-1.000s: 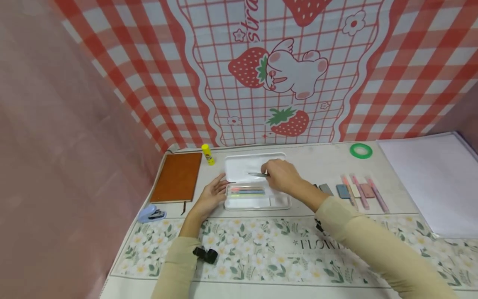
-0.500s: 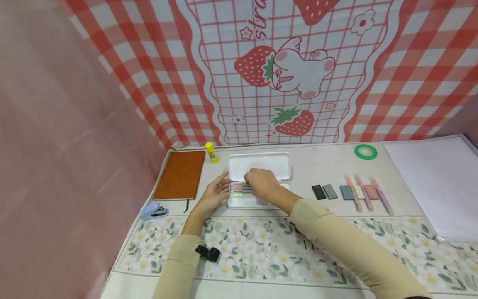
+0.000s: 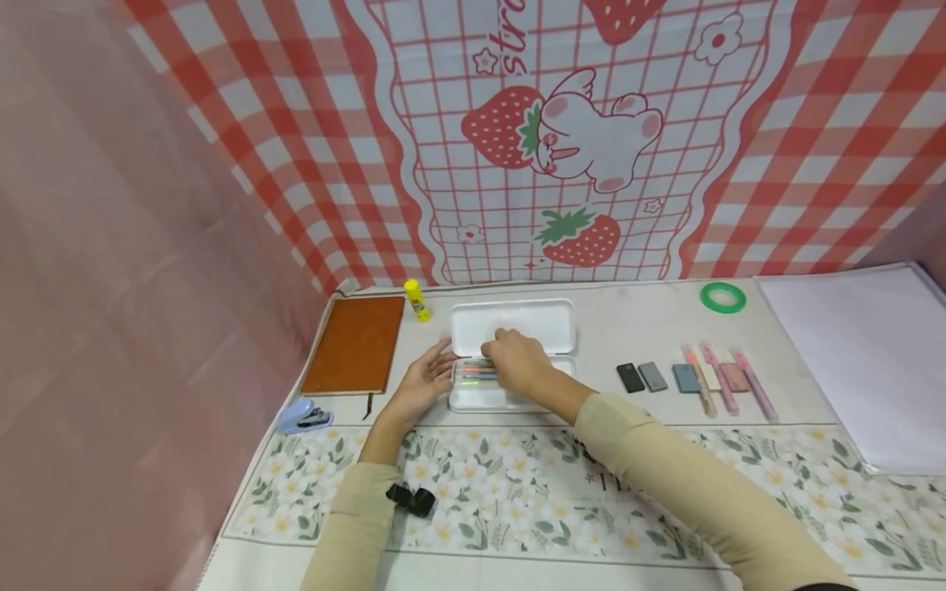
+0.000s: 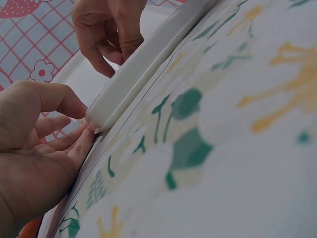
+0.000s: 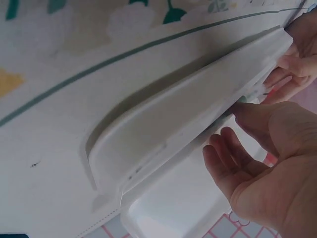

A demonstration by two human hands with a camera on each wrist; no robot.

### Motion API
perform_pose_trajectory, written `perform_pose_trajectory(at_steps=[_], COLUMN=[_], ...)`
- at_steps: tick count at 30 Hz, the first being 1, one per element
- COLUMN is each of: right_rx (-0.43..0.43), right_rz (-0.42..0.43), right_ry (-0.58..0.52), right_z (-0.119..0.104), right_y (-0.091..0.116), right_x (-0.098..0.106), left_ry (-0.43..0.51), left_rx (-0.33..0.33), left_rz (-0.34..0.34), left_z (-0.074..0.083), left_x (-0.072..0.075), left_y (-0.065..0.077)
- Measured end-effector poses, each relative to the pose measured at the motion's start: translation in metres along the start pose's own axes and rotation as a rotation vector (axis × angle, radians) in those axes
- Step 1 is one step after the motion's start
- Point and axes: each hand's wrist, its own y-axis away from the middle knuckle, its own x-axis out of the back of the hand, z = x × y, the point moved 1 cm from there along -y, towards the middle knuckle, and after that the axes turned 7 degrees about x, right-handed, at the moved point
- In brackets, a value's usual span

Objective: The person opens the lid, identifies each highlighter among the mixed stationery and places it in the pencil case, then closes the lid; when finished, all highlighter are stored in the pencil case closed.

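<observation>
An opened white pencil case (image 3: pixel 512 325) lies with its lid folded back on the table. Several thin coloured pens (image 3: pixel 476 373) lie in its left part. My right hand (image 3: pixel 520 363) reaches down into the case and pinches a slim pen, most of it hidden behind the fingers. In the right wrist view the thumb and index of that right hand (image 5: pixel 277 158) meet just inside the rim. With thumb and fingertips, my left hand (image 3: pixel 421 384) holds the left end of the case; the left wrist view shows this hand (image 4: pixel 44 144) at the corner.
To the left are a brown notebook (image 3: pixel 355 345), a glue stick (image 3: pixel 416 300) and a blue stapler-like tool (image 3: pixel 305 417). On the right lie small dark blocks (image 3: pixel 631 377), pink pens (image 3: pixel 755 386), green tape (image 3: pixel 723 298) and a white sheet (image 3: pixel 857 361).
My right hand has moved left and down from above the lid, bringing the grey pen into the case. Over the last half second it has barely moved. The left hand stays at the case.
</observation>
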Motion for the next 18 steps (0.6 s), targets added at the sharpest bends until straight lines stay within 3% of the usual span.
perform_pose_trajectory(at_steps=[10,14,18], right_rx=[0.005,0.0,-0.007], right_rz=[0.034,0.093,0.222], right_ry=[-0.044,-0.076,-0.063], right_z=[0.005,0.013,0.034], right_y=[0.006,0.026,0.059], right_x=[0.016,0.029,0.041], left_ry=[0.011,0.011,-0.022], left_rx=[-0.006,-0.002,0.015], left_rz=[-0.012,-0.017,-0.012], left_z=[0.002,0.002,0.001], left_x=[0.001,0.0,0.001], left_y=[0.002,0.003,0.004])
